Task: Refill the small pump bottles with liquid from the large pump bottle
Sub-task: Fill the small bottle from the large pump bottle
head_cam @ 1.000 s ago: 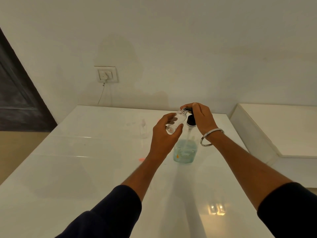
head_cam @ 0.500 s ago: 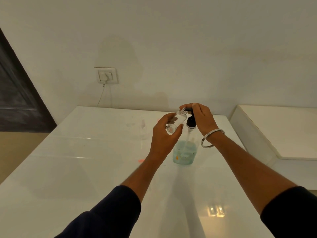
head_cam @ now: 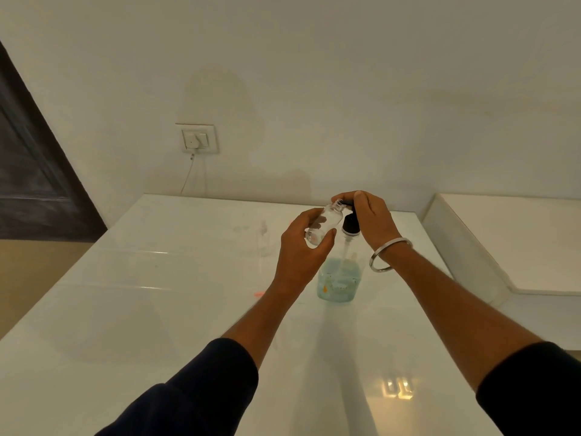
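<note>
White glossy table [head_cam: 132, 309] fills most of the view, set against a pale wall with a switch plate [head_cam: 198, 139] and a thin cable [head_cam: 188, 176] that hangs down from it. Dark door [head_cam: 28, 171] stands at the left, and a second white surface [head_cam: 515, 240] lies at the right, a little apart from the table.

On the table stands the large pump bottle [head_cam: 339, 280], clear, with pale blue-green liquid in its lower part and a black pump head [head_cam: 351, 224] on top. The right hand [head_cam: 371, 220] rests on this pump head from above, with fingers curled over it; a metal bangle [head_cam: 388, 254] hangs at the wrist. The hand hides most of the nozzle.

The left hand [head_cam: 301, 250] grips a small clear bottle [head_cam: 325, 226], fingers and thumb wrapped around its body. This bottle is tilted, its open neck is up and to the right, just beside the nozzle of the pump. It has no cap on. The left hand stands partly before the large bottle and covers its left shoulder.

1 more small clear bottle [head_cam: 263, 236] stands upright on the table, left of the hands and apart from them; it is faint and hard to see. A small red spot [head_cam: 258, 293] lies on the table near the left wrist. Both sleeves are dark.
</note>
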